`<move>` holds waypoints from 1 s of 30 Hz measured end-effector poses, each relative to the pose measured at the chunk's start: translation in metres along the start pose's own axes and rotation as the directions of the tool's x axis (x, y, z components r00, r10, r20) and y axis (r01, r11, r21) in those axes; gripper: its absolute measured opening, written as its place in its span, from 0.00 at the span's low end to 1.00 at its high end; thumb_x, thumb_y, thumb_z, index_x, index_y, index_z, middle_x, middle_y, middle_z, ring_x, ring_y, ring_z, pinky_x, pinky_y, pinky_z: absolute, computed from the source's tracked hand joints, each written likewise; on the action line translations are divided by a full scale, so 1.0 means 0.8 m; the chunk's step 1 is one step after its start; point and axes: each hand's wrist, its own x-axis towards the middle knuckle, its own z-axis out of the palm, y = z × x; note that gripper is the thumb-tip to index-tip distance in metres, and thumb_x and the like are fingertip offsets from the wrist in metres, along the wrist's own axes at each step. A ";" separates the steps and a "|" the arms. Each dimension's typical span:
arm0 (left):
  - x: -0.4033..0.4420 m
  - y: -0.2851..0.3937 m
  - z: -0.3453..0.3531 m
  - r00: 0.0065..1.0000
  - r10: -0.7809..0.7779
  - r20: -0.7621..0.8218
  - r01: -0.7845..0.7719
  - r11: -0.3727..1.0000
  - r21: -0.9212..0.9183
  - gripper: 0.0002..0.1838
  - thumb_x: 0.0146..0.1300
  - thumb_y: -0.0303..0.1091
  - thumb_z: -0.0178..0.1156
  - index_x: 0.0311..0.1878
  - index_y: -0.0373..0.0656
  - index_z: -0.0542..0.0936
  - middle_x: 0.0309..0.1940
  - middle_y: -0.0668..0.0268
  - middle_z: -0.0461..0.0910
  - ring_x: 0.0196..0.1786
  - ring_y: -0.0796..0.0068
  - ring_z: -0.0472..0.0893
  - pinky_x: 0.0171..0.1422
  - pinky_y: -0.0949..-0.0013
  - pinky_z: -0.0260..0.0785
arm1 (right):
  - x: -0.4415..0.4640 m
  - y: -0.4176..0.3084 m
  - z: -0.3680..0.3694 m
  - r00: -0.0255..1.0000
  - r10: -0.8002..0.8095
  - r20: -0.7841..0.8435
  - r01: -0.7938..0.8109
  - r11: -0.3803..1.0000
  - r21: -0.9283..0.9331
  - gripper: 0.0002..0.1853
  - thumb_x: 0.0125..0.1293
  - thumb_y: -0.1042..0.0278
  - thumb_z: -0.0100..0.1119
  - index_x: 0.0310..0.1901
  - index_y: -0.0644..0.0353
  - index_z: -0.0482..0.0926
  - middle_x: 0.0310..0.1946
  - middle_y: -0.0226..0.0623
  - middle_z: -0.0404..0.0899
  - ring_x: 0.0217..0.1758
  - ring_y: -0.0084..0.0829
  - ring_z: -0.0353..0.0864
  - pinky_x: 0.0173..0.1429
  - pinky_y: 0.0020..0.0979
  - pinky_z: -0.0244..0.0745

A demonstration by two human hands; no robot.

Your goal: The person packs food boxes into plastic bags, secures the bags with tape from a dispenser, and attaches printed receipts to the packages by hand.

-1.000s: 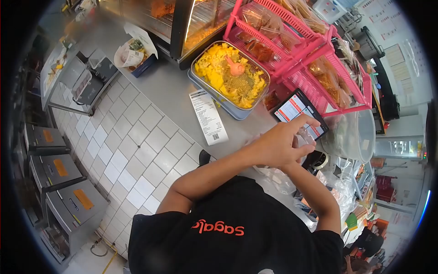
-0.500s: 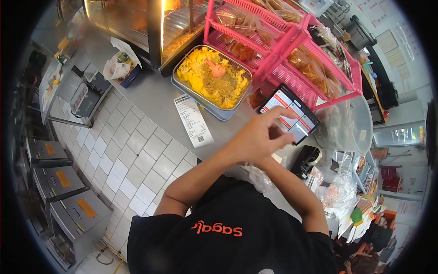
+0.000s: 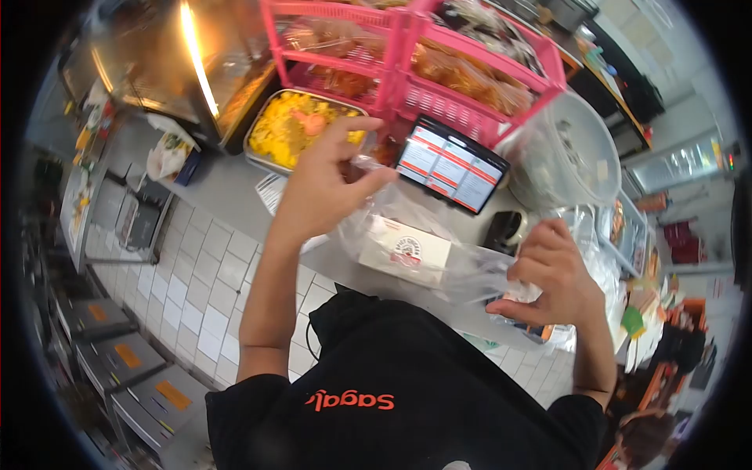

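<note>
A clear plastic bag point(image 3: 348, 233) stretches between my hands, low over the counter's front edge. A white printed box point(image 3: 406, 249) shows through the film, apparently inside the bag. My left hand point(image 3: 325, 178) holds the bag's upper left end, with thumb and forefinger apart and the other fingers curled at the film. At the opposite end, the bunched film runs into my right hand point(image 3: 554, 274), whose fingers are curled round it. Just beyond the bag lies a tablet point(image 3: 453, 164) with a lit screen of red and white panels.
A metal tray of yellow food point(image 3: 270, 131) with an orange scoop point(image 3: 309, 121) sits behind my left hand. Pink racks point(image 3: 439, 110) hold bagged food. A clear tub point(image 3: 560, 172) and a black device point(image 3: 505, 229) stand right. A receipt point(image 3: 270, 192) lies partly covered.
My hands were together in front of the tablet and have moved apart to left and right. The bag with the white box now spans between them. The camera view has shifted.
</note>
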 end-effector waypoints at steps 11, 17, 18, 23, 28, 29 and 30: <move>0.015 -0.212 0.001 0.824 0.103 0.557 -0.369 0.844 0.389 0.55 0.42 0.50 0.79 0.72 0.44 0.61 0.70 0.50 0.61 0.71 0.54 0.64 0.73 0.54 0.56 | 0.012 0.074 0.349 0.900 0.424 -0.105 -0.344 0.836 0.428 0.70 0.35 0.33 0.77 0.76 0.58 0.49 0.78 0.49 0.42 0.81 0.51 0.39 0.78 0.61 0.38; -0.020 -0.288 0.123 0.946 0.133 0.295 -0.145 0.989 0.018 0.24 0.57 0.47 0.68 0.51 0.40 0.80 0.50 0.51 0.77 0.54 0.53 0.76 0.61 0.54 0.66 | 0.113 0.056 0.388 0.901 0.332 -0.278 -0.212 0.898 0.384 0.41 0.51 0.38 0.68 0.64 0.52 0.72 0.67 0.46 0.67 0.75 0.47 0.57 0.79 0.57 0.30; -0.024 -0.268 0.116 0.945 0.137 0.296 -0.148 0.989 0.018 0.24 0.57 0.47 0.68 0.51 0.40 0.80 0.50 0.51 0.77 0.54 0.53 0.76 0.61 0.54 0.66 | 0.113 0.059 0.390 0.887 0.339 -0.313 -0.173 0.873 0.456 0.37 0.52 0.43 0.69 0.62 0.54 0.74 0.64 0.46 0.71 0.71 0.45 0.63 0.77 0.55 0.41; -0.017 -0.243 0.058 0.894 0.238 0.380 -0.355 0.893 0.275 0.52 0.42 0.67 0.72 0.68 0.46 0.69 0.68 0.45 0.63 0.73 0.43 0.58 0.76 0.48 0.47 | 0.109 0.048 0.342 0.794 0.561 -0.234 -0.096 0.496 0.863 0.27 0.59 0.60 0.66 0.59 0.59 0.75 0.57 0.45 0.76 0.63 0.41 0.74 0.70 0.42 0.63; -0.023 -0.243 0.103 0.795 0.048 0.605 -0.531 0.537 0.655 0.64 0.35 0.73 0.71 0.72 0.42 0.62 0.71 0.42 0.59 0.76 0.40 0.50 0.78 0.44 0.40 | 0.119 0.025 0.319 0.763 0.613 -0.202 -0.001 0.315 0.949 0.24 0.61 0.67 0.60 0.59 0.63 0.75 0.55 0.44 0.78 0.59 0.37 0.76 0.65 0.37 0.68; -0.026 -0.254 0.116 0.814 0.094 0.572 -0.529 0.527 0.665 0.62 0.38 0.73 0.70 0.72 0.40 0.63 0.70 0.42 0.60 0.76 0.41 0.51 0.77 0.43 0.40 | 0.129 0.020 0.334 0.746 0.632 -0.210 -0.002 0.317 0.948 0.24 0.61 0.67 0.60 0.59 0.63 0.75 0.55 0.44 0.78 0.59 0.37 0.76 0.65 0.37 0.68; -0.023 -0.269 0.124 0.794 0.108 0.598 -0.557 0.520 0.647 0.62 0.38 0.73 0.70 0.72 0.40 0.63 0.70 0.42 0.60 0.76 0.41 0.51 0.77 0.43 0.40 | 0.142 0.016 0.361 0.631 0.733 -0.254 0.026 0.308 0.951 0.23 0.61 0.68 0.58 0.59 0.64 0.75 0.55 0.44 0.78 0.59 0.37 0.75 0.65 0.36 0.68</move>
